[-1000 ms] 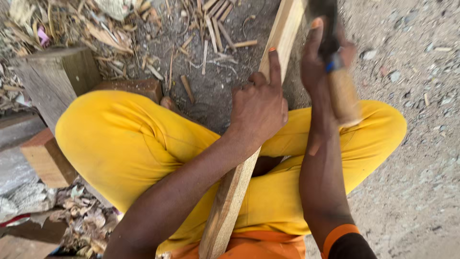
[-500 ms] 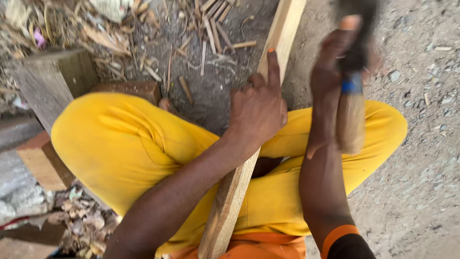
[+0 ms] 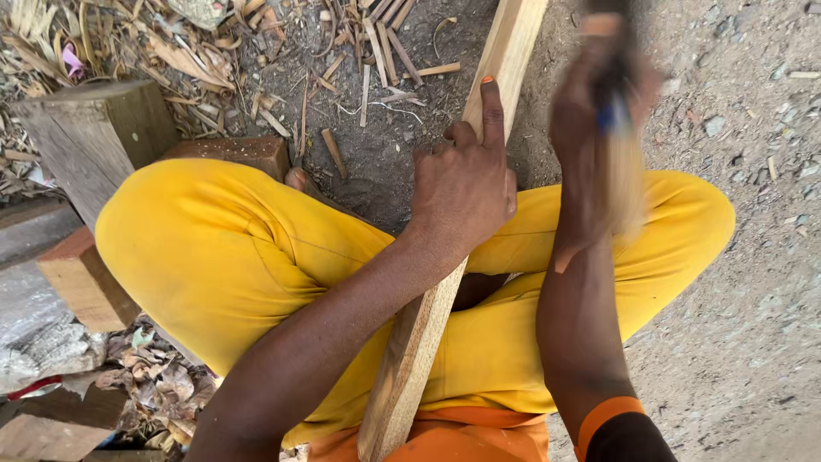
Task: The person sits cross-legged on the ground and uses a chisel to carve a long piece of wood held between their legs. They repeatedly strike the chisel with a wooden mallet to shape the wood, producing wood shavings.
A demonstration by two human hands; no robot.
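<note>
While gripped, pale wooden plank (image 3: pixel 410 351) looks rough-sawn.

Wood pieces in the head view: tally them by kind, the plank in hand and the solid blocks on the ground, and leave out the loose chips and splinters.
Long plank under the left hand: 1
Grey weathered block: 1
Reddish-brown blocks: 2
Wooden tool handle, blurred, in the right hand: 1
Total: 5
</note>
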